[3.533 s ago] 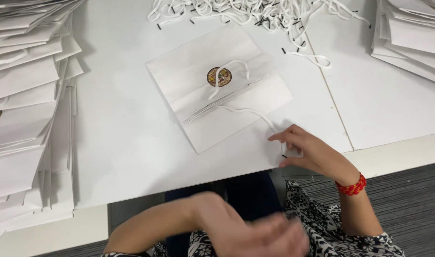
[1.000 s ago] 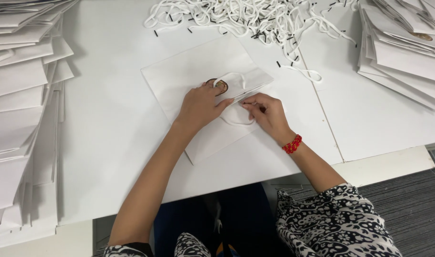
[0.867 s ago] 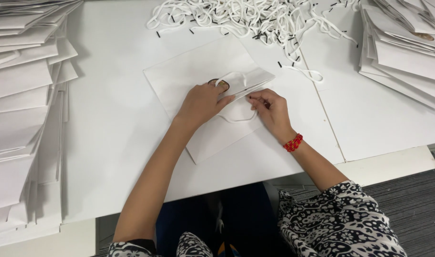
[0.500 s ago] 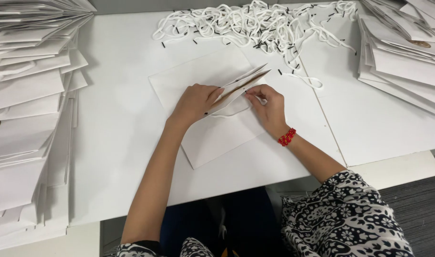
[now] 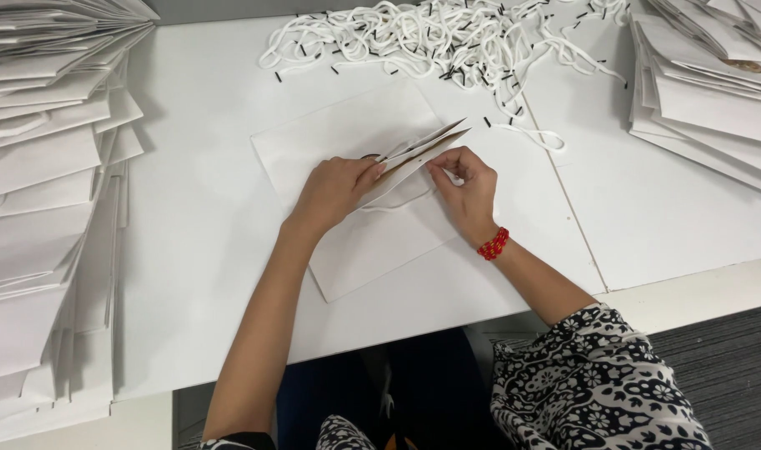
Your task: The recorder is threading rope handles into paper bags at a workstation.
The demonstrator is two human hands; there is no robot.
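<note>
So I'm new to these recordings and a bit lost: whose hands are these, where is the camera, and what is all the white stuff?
There is no machine: a person works with bare hands, filmed by a camera on their head looking down. The left hand presses on a flat white paper bag on the white table and lifts its upper edge. The right hand, with a red bracelet, pinches a white cord at that edge. A heap of cords lies beyond, and stacks of flat bags sit at both sides.

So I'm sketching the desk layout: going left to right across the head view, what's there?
Left stack of flat white bags → left hand → right hand, both on the flat white bag → right stack of bags.
</note>
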